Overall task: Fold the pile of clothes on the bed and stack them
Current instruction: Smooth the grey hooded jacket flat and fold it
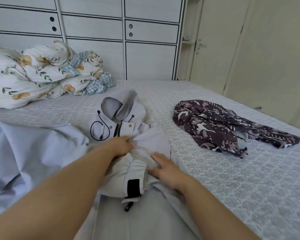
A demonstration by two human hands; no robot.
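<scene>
- left hand (122, 146) fingers curled, gripping grey hooded jacket (125, 122) sleeve fabric
- right hand (164, 168) fingers straight, pressing flat on jacket
- patterned garment (213, 125) lies apart, to the right on bed (232, 179)

Pale grey hooded jacket (121, 125) lies front-up on bed, one sleeve folded across chest under both hands. Dark patterned garment (215, 125) crumpled, well right of the grip.

Pale grey jacket (121, 122) (black drawcords), dark purple animal-print garment (215, 125), floral duvet (33, 73).

Floral duvet (33, 75) bundled against white cabinet (111, 32), cream door (220, 49)
</scene>
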